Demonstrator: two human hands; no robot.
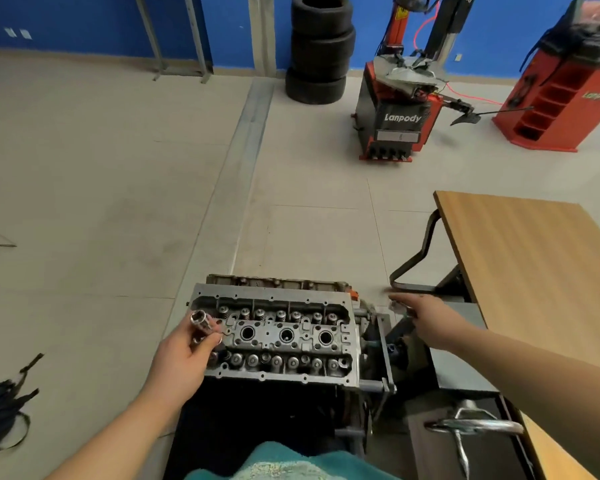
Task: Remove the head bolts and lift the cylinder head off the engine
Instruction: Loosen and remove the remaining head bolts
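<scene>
I see the grey metal cylinder head (pixel 274 337) lying lengthwise left to right between my hands. My left hand (pixel 181 358) grips a chrome socket (pixel 200 320) over its left end; my right hand (pixel 426 320), blurred, reaches past its right end, grasp unclear.

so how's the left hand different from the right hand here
The left hand grips a chrome socket over the cylinder head; the right hand reaches past its end, fingers extended. Whether the right holds anything is blurred. Both are bare.
</scene>
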